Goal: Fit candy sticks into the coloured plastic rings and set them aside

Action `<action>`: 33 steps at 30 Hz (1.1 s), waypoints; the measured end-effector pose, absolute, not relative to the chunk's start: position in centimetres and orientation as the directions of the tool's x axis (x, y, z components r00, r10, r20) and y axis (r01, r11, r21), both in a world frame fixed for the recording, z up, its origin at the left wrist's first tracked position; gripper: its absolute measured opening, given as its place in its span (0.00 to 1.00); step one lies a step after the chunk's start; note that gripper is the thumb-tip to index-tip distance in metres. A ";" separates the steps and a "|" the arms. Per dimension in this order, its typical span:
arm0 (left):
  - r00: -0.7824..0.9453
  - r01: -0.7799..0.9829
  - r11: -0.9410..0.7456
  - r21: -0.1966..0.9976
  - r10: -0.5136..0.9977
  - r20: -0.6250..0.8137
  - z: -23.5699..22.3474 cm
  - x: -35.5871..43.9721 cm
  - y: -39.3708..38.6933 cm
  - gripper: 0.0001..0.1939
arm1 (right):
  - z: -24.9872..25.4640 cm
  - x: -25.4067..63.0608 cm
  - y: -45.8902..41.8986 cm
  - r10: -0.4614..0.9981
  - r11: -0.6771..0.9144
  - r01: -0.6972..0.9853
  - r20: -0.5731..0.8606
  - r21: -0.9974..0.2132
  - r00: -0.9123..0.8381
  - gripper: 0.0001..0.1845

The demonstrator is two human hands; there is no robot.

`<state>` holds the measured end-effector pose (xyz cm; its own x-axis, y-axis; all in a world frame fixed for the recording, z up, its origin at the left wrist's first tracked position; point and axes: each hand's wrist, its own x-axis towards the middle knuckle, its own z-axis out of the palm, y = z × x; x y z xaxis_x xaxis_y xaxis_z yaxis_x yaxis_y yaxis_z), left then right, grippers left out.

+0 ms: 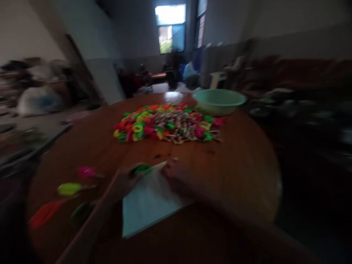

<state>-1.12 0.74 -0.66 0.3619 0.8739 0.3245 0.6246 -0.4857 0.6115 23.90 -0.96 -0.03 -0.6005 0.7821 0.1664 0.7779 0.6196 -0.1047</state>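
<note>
My left hand [131, 178] is closed around a bright green coil [142, 168], which looks like a bundle of cord or a hair tie. Beneath both hands lies a flat white stack of thin sheets [150, 207], slanted on the table; whether it is paper or plastic bags I cannot tell. At its upper edge my right hand [174, 174] has its fingers curled together, apparently pinching the top sheet, though motion blurs the fingertips. Left of my left forearm lie a pink bundle [86, 171], a yellow one [69, 189], an orange one [45, 213] and a dark green one [82, 211].
A heap of neon bundles [165, 123] spreads across the far half of the round wooden table [236, 165]. Behind its right end stands a pale green basin [220, 104]. White sacks [40, 102] sit on the floor at left, and a window [171, 31] lights the back.
</note>
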 end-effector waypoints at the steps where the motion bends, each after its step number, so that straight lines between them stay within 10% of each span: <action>1: 0.344 0.639 -0.446 0.627 0.895 0.285 -0.9 -2.7 -0.6 0.17 | -0.8 22.7 -1.0 0.756 0.653 0.743 0.182 -0.146 -0.628 0.08; 12: 0.341 0.600 -0.493 0.630 0.870 0.355 -1.6 -2.4 -1.5 0.16 | -1.8 22.0 -1.1 0.697 0.716 0.530 0.425 -0.454 -0.577 0.17; 33: 0.349 0.606 -0.489 0.628 0.872 0.343 -1.6 -2.0 -1.9 0.12 | -1.8 20.4 -0.8 0.716 0.697 0.596 0.428 -0.398 -0.551 0.14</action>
<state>-2.05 -1.85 -1.55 0.3490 0.8721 0.3429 0.6056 -0.4891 0.6277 20.36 -0.82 -1.78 -0.5514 0.7162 0.4278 0.5964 0.6970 -0.3982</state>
